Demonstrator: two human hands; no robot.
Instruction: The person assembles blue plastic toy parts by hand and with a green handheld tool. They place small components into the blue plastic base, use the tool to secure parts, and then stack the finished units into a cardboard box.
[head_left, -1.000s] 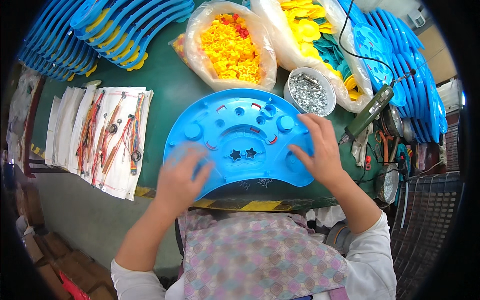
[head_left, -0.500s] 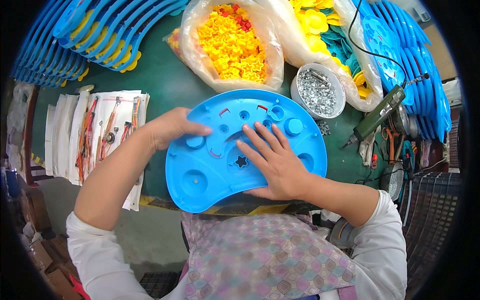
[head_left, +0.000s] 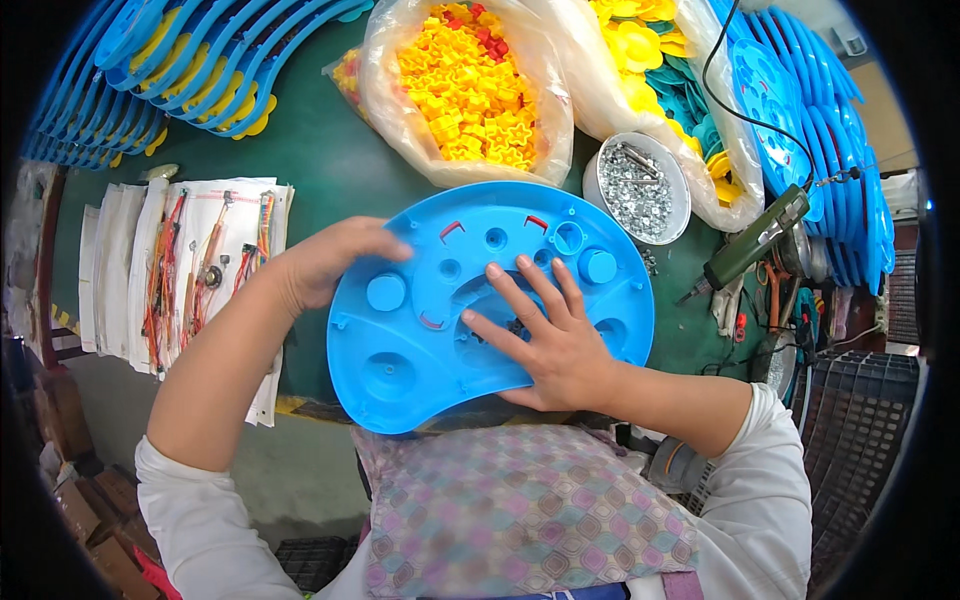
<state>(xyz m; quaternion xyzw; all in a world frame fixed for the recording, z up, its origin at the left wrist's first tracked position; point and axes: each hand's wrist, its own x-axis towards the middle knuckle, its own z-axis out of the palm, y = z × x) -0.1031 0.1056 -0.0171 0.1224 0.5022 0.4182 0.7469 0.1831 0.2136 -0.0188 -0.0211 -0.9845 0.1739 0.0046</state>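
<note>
A kidney-shaped blue plastic panel (head_left: 440, 350) lies in front of me at the table's near edge, its hollow side with round sockets and small posts facing up. My right hand (head_left: 560, 345) rests on its middle, fingers spread and partly covering a star-shaped hole. At the panel's upper left rim is my left hand (head_left: 335, 260); one digit reaches over the surface, its tip blurred, and the other fingers are hidden. Small red pieces (head_left: 536, 222) sit in slots on the panel.
Behind the panel stand a bag of yellow and red star-shaped parts (head_left: 465, 90) and a white tub of metal pieces (head_left: 640, 190). A green electric screwdriver (head_left: 755, 240) lies right. Wire bundles on papers (head_left: 215, 260) are left. Blue panels (head_left: 200, 70) are stacked at both far sides.
The panel has shifted slightly, its left end a little lower. My right hand has slid slightly downward, covering more of the star hole. My left hand's extended digit has moved slightly up and left.
</note>
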